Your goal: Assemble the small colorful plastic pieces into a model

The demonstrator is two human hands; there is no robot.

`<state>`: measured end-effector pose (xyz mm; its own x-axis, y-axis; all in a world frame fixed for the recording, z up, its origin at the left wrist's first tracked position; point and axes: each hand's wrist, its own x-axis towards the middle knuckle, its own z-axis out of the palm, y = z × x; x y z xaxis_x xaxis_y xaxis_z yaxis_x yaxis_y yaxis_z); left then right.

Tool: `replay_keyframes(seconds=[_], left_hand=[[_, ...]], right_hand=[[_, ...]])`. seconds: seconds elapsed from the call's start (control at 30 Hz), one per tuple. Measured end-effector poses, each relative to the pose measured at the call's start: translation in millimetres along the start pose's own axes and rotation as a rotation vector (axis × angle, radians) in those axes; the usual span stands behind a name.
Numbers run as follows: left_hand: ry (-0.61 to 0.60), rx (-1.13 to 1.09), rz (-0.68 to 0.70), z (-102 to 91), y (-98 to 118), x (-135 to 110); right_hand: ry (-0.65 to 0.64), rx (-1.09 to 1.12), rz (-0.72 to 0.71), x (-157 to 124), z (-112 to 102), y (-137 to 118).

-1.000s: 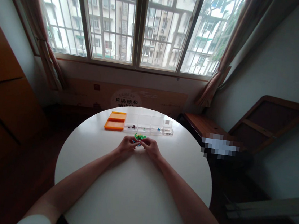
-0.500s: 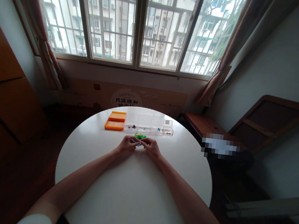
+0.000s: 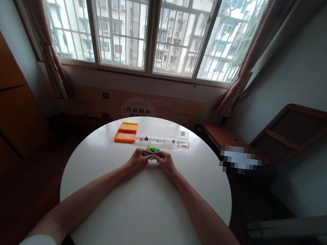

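Note:
My left hand (image 3: 139,157) and my right hand (image 3: 165,161) meet fingertip to fingertip over the middle of the white round table (image 3: 143,215). The left fingers are pinched by a small blue piece (image 3: 146,154). Closed too, the right thumb and finger touch the same spot; what they hold is too small to make out. Just beyond the fingertips lies a heap of small green and yellow pieces (image 3: 153,149), partly covered by my hands.
Behind the heap stand an open orange box (image 3: 125,136) and several clear boxes (image 3: 158,132) in a row, with a few tiny dark and blue pieces inside. Right of the table is a low wooden bench (image 3: 221,135). A window (image 3: 151,37) rises behind.
The fingertips have shifted very slightly against each other, and a bit more blue shows at the left fingers. The boxes and heap stay put.

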<state>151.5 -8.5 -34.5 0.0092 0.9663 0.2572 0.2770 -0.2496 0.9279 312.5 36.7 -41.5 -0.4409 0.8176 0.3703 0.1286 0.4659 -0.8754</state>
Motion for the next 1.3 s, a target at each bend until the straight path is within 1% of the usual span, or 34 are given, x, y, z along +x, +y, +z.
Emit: replay_keyframes(seconds=[0.23,0.37,0.5,0.9,1.13,1.3], left_hand=[[-0.007,-0.009,-0.006,-0.5,1.6,-0.8],[-0.028,-0.016,0.022,-0.6,-0.1,-0.5],[-0.002,-0.011,0.020,-0.2,-1.2,-0.2],[0.043,-0.004,0.032,0.1,0.1,-0.3],[0.060,0.002,0.035,0.2,-3.8,1.4],[0.069,-0.005,0.048,0.3,-6.0,1.9]], right_hand=[[-0.027,0.011,0.000,-0.7,-0.4,-3.9],[-0.051,-0.022,-0.018,-1.1,-1.3,-3.0],[-0.075,-0.030,-0.023,-1.0,-1.4,-1.0],[-0.091,-0.007,-0.044,-0.9,-0.7,-0.6],[-0.064,0.069,-0.010,-0.1,-0.5,-2.3],[-0.056,0.086,-0.028,1.0,-0.5,2.4]])
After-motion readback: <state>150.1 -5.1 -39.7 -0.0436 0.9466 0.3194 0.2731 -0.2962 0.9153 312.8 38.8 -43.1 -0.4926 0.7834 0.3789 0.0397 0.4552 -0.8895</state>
